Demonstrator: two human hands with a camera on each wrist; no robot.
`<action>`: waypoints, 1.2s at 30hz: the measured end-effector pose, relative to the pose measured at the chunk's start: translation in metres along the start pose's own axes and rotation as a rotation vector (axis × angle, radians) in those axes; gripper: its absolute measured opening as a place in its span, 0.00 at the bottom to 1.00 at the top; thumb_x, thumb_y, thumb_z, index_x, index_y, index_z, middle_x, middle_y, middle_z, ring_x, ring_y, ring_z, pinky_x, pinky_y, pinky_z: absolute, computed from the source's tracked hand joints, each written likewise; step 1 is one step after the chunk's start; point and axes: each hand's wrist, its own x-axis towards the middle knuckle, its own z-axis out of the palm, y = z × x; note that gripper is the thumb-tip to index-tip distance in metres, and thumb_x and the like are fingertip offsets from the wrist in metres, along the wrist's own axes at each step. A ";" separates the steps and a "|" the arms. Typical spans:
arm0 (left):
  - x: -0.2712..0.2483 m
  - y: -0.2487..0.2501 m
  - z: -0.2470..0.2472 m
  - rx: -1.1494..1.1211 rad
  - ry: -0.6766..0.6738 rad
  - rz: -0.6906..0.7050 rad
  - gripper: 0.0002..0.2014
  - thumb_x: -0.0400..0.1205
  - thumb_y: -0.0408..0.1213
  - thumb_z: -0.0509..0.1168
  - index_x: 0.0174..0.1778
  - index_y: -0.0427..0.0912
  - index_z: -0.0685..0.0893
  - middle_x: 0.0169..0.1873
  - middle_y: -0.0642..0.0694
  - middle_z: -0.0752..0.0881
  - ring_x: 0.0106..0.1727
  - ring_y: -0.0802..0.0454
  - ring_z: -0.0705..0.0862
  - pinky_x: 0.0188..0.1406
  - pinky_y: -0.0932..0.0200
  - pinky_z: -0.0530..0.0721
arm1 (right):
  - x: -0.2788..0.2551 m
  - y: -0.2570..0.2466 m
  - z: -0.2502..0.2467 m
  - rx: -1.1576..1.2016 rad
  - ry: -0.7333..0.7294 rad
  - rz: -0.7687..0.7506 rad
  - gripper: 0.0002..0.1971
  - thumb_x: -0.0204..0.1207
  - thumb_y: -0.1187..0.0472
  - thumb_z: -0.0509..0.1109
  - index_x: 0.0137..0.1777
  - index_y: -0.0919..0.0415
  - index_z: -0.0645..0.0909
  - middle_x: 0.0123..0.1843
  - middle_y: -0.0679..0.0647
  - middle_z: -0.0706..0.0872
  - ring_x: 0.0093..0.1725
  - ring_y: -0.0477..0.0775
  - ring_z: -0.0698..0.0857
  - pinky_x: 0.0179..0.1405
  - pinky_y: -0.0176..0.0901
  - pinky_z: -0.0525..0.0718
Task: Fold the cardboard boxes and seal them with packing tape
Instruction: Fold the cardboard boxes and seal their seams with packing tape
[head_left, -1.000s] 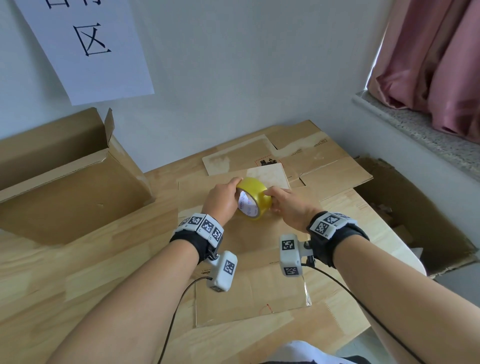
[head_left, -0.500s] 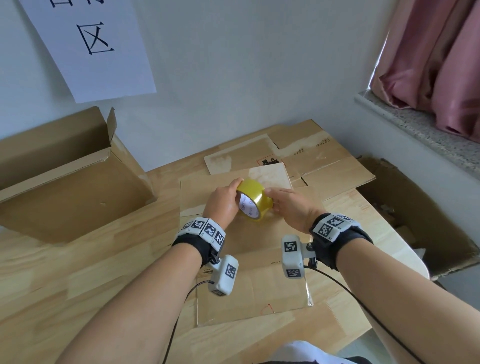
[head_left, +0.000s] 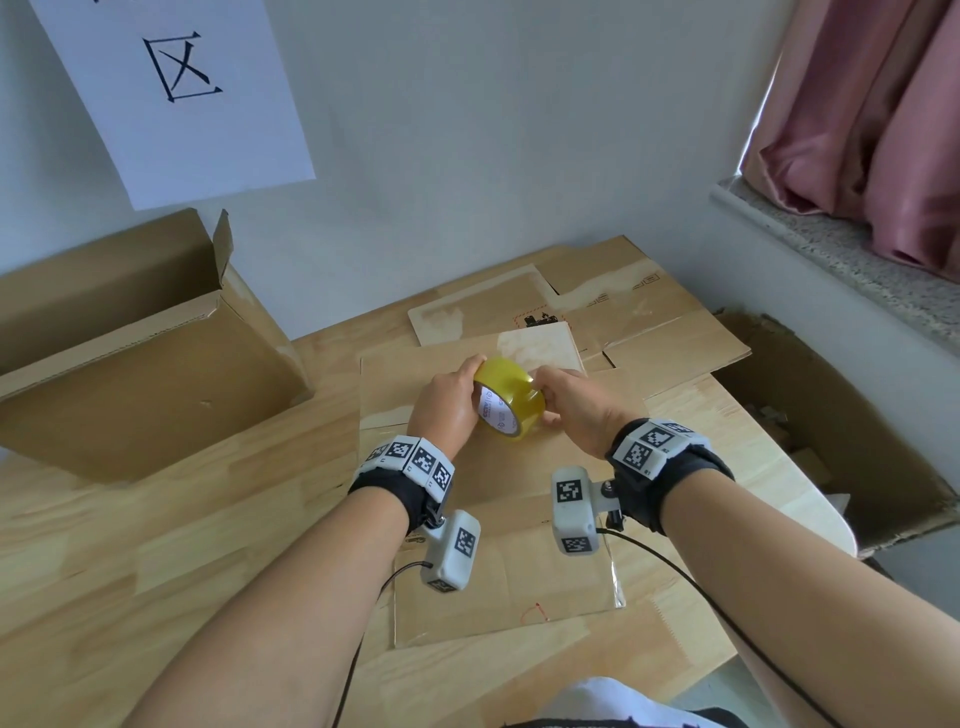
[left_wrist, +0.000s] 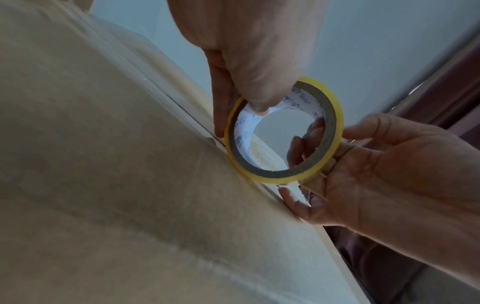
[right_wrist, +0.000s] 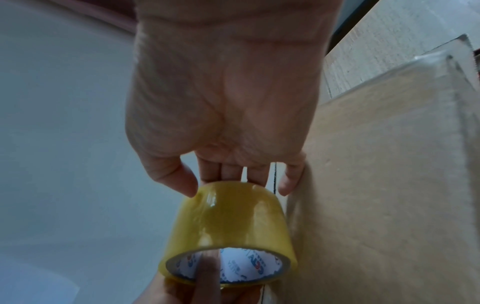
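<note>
Tape roll (head_left: 509, 397), yellow w/ white printed core, held between both hands just above flattened cardboard (head_left: 457, 467) lying on wooden table (head_left: 156, 545). Left hand (head_left: 447, 405) grips roll: thumb hooked thru core in left wrist view, fingers down along outer side next to cardboard. Right hand (head_left: 571, 405) pinches roll's outer band: thumb on top edge, three fingers behind far rim, little finger spread off toward cardboard in right wrist view. Roll tipped, core opening facing back toward wearer & to the left. Lower rim touching or nearly touching cardboard; can't tell which.

More flat cardboard sheets (head_left: 649, 322) fanned out at table's far right corner, overlapping, some w/ pale torn patches & small red print. Clear tape strip (head_left: 615, 577) glinting along right edge of near sheet. Big open cardboard box (head_left: 145, 374) at left on table, flaps up, against wall. Another open box (head_left: 831, 441) lower down at right, beside table, under stone sill (head_left: 841, 249). Pink curtain (head_left: 872, 119) top right. White paper sign (head_left: 176, 93) w/ black character on wall, top left. Marker bands & camera pods strapped on both wrists, black cables trailing.
</note>
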 end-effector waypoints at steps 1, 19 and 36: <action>0.000 0.000 0.000 0.001 0.000 0.001 0.27 0.81 0.25 0.55 0.77 0.45 0.69 0.47 0.34 0.87 0.46 0.36 0.85 0.45 0.47 0.83 | 0.000 0.000 -0.001 0.001 -0.009 -0.003 0.10 0.76 0.64 0.57 0.34 0.54 0.69 0.33 0.51 0.69 0.34 0.48 0.70 0.38 0.41 0.73; 0.000 -0.005 0.004 0.000 0.012 -0.002 0.28 0.81 0.24 0.55 0.78 0.45 0.68 0.45 0.34 0.87 0.46 0.36 0.84 0.41 0.50 0.78 | 0.005 0.012 -0.004 0.107 -0.041 -0.005 0.06 0.80 0.62 0.59 0.42 0.57 0.74 0.38 0.54 0.75 0.37 0.47 0.76 0.39 0.34 0.79; 0.022 -0.016 -0.019 0.058 -0.218 -0.030 0.24 0.83 0.31 0.54 0.77 0.49 0.68 0.61 0.37 0.82 0.61 0.38 0.80 0.56 0.50 0.79 | -0.011 -0.002 -0.003 -0.206 -0.310 -0.107 0.20 0.65 0.65 0.69 0.60 0.55 0.80 0.48 0.45 0.86 0.48 0.40 0.83 0.47 0.28 0.76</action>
